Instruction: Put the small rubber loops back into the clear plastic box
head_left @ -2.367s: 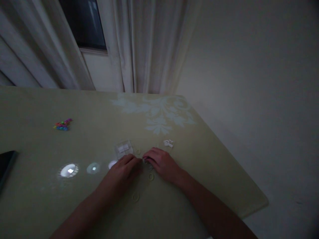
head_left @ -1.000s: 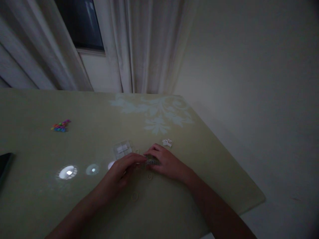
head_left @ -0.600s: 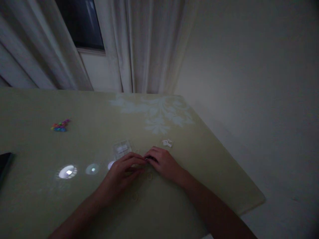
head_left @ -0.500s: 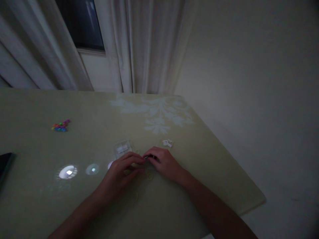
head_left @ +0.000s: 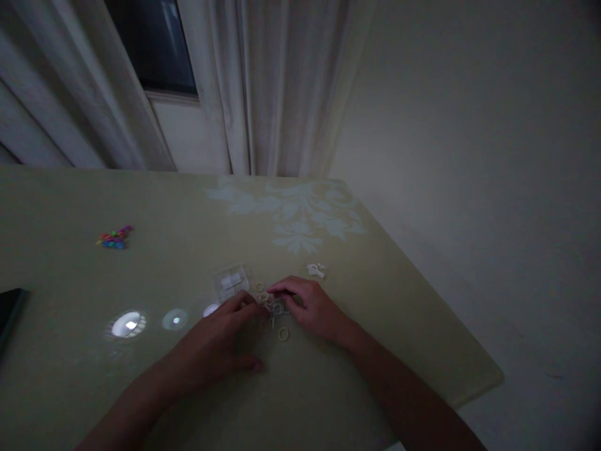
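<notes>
A small heap of pale rings [head_left: 267, 299], thin like little bands, lies on the table between my two hands. My left hand [head_left: 220, 332] reaches over the heap's left side with its fingertips at the rings. Its thumb is stretched well apart from the fingers. My right hand [head_left: 305, 304] is at the heap's right side, fingers curled and index fingertip at the rings. What its fingers hold, if anything, is too dark and small to make out. One loose pale ring [head_left: 283, 334] lies just in front of the heap.
A clear compartment box [head_left: 231, 280] is behind my left hand. Small white pieces [head_left: 316, 270] lie beyond my right hand. Farther left are a colourful pile of small pieces [head_left: 113, 238] and a dark flat object [head_left: 10, 313]. The table edge [head_left: 422, 285] slants along the right, near the wall.
My hands were close together, with a small dark, shiny thing at the right fingertips. Now my left hand has opened and moved slightly down-left, and the ring heap shows between them.
</notes>
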Available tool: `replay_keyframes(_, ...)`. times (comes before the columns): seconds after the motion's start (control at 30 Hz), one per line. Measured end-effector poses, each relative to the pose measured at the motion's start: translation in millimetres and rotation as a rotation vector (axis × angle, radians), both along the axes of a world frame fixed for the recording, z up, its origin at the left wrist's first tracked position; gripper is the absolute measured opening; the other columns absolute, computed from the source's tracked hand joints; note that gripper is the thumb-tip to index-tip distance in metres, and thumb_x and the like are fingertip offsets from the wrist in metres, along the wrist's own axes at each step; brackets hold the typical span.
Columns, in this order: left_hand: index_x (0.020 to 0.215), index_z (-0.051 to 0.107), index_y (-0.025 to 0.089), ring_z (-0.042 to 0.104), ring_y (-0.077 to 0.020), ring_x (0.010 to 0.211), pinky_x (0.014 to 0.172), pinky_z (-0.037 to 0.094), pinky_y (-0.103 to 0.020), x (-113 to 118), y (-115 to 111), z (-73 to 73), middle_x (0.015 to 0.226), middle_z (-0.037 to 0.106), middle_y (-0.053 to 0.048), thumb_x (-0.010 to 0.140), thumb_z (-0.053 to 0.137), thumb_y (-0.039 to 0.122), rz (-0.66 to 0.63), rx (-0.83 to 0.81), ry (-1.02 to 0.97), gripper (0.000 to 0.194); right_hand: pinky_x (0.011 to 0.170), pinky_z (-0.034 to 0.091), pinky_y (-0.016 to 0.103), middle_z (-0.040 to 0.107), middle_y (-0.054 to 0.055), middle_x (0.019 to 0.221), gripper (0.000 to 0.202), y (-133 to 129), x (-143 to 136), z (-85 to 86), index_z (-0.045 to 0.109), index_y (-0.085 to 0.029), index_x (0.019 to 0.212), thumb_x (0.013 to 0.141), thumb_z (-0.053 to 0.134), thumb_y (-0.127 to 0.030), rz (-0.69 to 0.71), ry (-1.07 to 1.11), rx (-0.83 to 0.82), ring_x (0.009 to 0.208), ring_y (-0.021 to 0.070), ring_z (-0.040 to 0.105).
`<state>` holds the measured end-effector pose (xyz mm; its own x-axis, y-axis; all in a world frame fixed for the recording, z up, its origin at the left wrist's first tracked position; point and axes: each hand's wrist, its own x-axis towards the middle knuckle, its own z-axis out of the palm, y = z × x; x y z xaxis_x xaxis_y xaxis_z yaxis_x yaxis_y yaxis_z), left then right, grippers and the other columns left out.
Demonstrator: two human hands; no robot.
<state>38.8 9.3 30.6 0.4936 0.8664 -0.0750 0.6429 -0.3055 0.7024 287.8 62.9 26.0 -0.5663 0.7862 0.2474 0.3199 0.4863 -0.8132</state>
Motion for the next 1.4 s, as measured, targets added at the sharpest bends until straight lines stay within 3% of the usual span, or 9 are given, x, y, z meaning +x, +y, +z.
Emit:
replay_keyframes(0.1,0.125,0.066,0.030,0.070,-0.0261,0.101,0.087,0.059,-0.039,2,6,-10.7,0.130,0.063,-0.007,0.083,0.081,0.029,0.078,0.036,0.019,0.045,0.101,0.052,0.036,0.075,0.009,0.117,0.027,2,5,2.9,0.074,-0.018,0.124,0.098,0.067,-0.013,-0.008,-0.113,0.032,0.110,0.0209,0.068)
replay_keyframes(0.17,0.125,0.065,0.027,0.071,-0.0249,0.096,0.083,0.059,-0.039,1,8,-16.3,0.132,0.063,-0.008,0.086,0.077,0.030,0.117,0.065,0.027,0.040,0.108,0.049,0.040,0.071,0.012,0.126,0.043,2,7,4.6,0.070,-0.018,0.131,0.092,0.082,-0.028,0.011,-0.188,0.043,0.120,0.0246,0.064)
replay_keyframes(0.23,0.132,0.062,0.027,0.071,-0.0270,0.105,0.089,0.059,-0.041,2,8,-20.9,0.137,0.062,-0.009,0.089,0.075,0.029,0.132,0.114,0.021,0.045,0.112,0.047,0.042,0.066,0.013,0.131,0.067,0,7,4.6,0.067,-0.018,0.138,0.080,0.093,-0.040,0.038,-0.242,0.041,0.125,0.0273,0.060)
replay_keyframes(0.3,0.140,0.059,0.028,0.068,-0.0298,0.118,0.099,0.056,-0.044,4,7,-24.6,0.141,0.062,-0.010,0.092,0.072,0.028,0.131,0.167,0.014,0.050,0.112,0.047,0.041,0.064,0.012,0.131,0.075,-3,5,2.4,0.066,-0.020,0.141,0.076,0.095,-0.043,0.053,-0.281,0.041,0.125,0.0275,0.059)
replay_keyframes(0.5,0.123,0.070,0.025,0.070,-0.0275,0.106,0.092,0.058,-0.042,17,8,-29.4,0.117,0.068,-0.010,0.102,0.057,0.029,0.143,0.259,0.003,0.025,0.102,0.052,0.036,0.066,0.010,0.116,0.034,-5,-5,-9.1,0.072,-0.019,0.131,0.099,0.074,-0.032,0.045,-0.313,0.119,0.112,0.0226,0.062)
replay_keyframes(0.67,0.114,0.071,0.021,0.070,-0.0253,0.093,0.082,0.058,-0.038,23,11,-33.5,0.104,0.067,-0.009,0.102,0.054,0.025,0.188,0.285,0.008,0.021,0.096,0.053,0.033,0.068,0.009,0.110,0.018,-5,-10,-13.6,0.074,-0.016,0.117,0.102,0.070,-0.023,0.017,-0.303,0.177,0.104,0.0213,0.064)
replay_keyframes(1.0,0.102,0.069,0.022,0.070,-0.0252,0.092,0.082,0.058,-0.038,27,11,-27.2,0.101,0.069,-0.009,0.102,0.049,0.026,0.215,0.287,0.007,0.021,0.087,0.052,0.030,0.072,0.005,0.100,0.012,-7,-17,-14.9,0.074,-0.018,0.104,0.094,0.073,-0.011,-0.087,-0.184,0.120,0.094,0.0190,0.067)
replay_keyframes(1.23,0.114,0.072,0.024,0.073,-0.0271,0.101,0.089,0.059,-0.040,19,13,-19.9,0.110,0.077,-0.010,0.103,0.047,0.030,0.213,0.181,-0.099,0.029,0.086,0.055,0.030,0.078,0.004,0.098,0.014,-2,-11,-8.5,0.078,-0.020,0.103,0.096,0.070,-0.012,-0.166,0.012,-0.057,0.091,0.0175,0.072)
replay_keyframes(1.4,0.118,0.074,0.025,0.077,-0.0270,0.102,0.091,0.058,-0.039,7,16,-12.5,0.112,0.082,-0.006,0.104,0.045,0.032,0.241,0.111,-0.146,0.033,0.089,0.058,0.031,0.080,0.005,0.106,0.022,-1,-4,1.0,0.079,-0.021,0.109,0.097,0.063,-0.011,-0.130,0.110,-0.142,0.099,0.0177,0.075)
